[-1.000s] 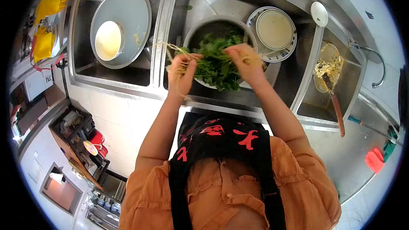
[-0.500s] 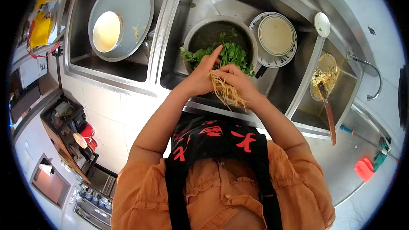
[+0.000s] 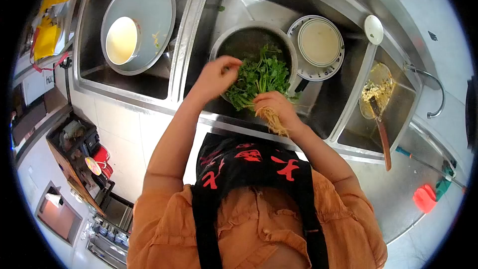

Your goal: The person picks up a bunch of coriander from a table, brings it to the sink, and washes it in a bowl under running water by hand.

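A bunch of cilantro with green leaves and pale, stringy roots hangs over a round metal pot of dark water in the middle sink. My right hand is closed around its stems just above the roots, which stick out toward my apron. At the left edge of the leaves is my left hand, its fingers curled toward the thumb. Anything between those fingertips is too small to make out. Leaves cover part of the pot's near rim.
Stacked plates stand right of the pot. The left sink holds a large grey basin with a white bowl inside. Food scraps and a wooden-handled tool lie in the right sink. A white ladle rests on the divider.
My left hand has come away from my right hand and moved left, its pointing finger now curled. The leaves are fanned out more openly, while my right hand keeps its grip on the stems.
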The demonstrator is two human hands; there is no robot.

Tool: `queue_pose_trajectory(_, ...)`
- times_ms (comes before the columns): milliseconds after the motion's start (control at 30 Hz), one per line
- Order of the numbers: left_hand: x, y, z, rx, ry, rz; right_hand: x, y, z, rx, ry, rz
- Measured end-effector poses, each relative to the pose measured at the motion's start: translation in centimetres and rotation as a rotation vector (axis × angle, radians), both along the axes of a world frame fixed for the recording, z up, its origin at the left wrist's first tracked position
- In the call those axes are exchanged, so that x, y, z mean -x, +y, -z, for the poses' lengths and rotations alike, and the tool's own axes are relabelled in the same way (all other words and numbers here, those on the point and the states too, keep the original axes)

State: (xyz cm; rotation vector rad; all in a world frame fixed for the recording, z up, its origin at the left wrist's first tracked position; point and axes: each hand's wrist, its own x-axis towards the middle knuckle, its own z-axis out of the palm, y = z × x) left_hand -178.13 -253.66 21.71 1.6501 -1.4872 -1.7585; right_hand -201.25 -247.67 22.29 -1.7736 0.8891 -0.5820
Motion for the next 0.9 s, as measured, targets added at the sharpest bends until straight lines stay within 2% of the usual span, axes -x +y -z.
queue_pose_trajectory(33,0.5,-1.2,1.5,-0.055,-0.104,-0.12,0.0,0.1,-0.3,0.002,0.0,-0.023)
queue_pose_trajectory(100,2.4,-3.2,5.5,-0.014,-0.365,-0.006,-0.4,0.0,-0.8,0.017,-0.005,-0.061)
queue_pose_trajectory(200,6.3,-5.6,8.4,-0.209,-0.564,0.073,-1.1,0.3,-1.0,0.076,-0.011,-0.1)
queue_pose_trajectory(300,8.4,-6.0,12.4,-0.268,-0.449,0.154,-1.1,0.8,-1.3,0.134,0.023,-0.174)
queue_pose_trajectory(333,8.6,-5.9,13.1,-0.177,-0.372,0.265,-1.1,1.1,-1.3,0.143,0.027,-0.186)
queue_pose_trajectory(367,8.8,-5.5,13.8,-0.121,-0.307,0.21,-1.1,1.3,-1.4,0.154,0.027,-0.196)
queue_pose_trajectory(433,8.8,-4.8,12.2,-0.004,-0.186,0.101,-0.9,1.4,-1.7,0.145,0.043,-0.183)
queue_pose_trajectory(500,8.4,-4.4,9.9,0.1,0.113,-0.163,-0.6,1.1,-2.4,0.127,0.076,-0.17)
queue_pose_trajectory(533,8.0,-4.3,8.1,0.152,0.261,-0.294,-0.6,1.1,-2.2,0.13,0.069,-0.153)
queue_pose_trajectory(567,7.4,-4.3,6.4,0.206,0.386,-0.311,-0.5,1.1,-1.8,0.131,0.06,-0.136)
queue_pose_trajectory(600,6.6,-4.6,3.5,0.225,0.405,-0.351,-0.5,1.2,-1.6,0.129,0.052,-0.121)
queue_pose_trajectory(667,4.8,-4.8,0.0,0.24,0.608,-0.556,-0.6,1.0,-1.4,0.14,0.025,-0.097)
queue_pose_trajectory(700,3.3,-4.8,-0.5,0.262,0.505,-0.619,-0.6,0.8,-1.3,0.147,0.014,-0.087)
queue_pose_trajectory(767,1.8,-4.5,-3.8,0.438,0.706,-0.733,-0.3,0.6,-0.8,0.116,-0.016,0.001)
queue_pose_trajectory(833,0.0,-4.5,-6.2,0.546,0.712,-0.775,-0.2,0.2,-0.6,0.102,-0.041,0.108)
queue_pose_trajectory(900,-0.2,-3.5,-6.0,0.638,0.366,-0.588,-0.1,0.3,1.2,0.13,-0.018,0.198)
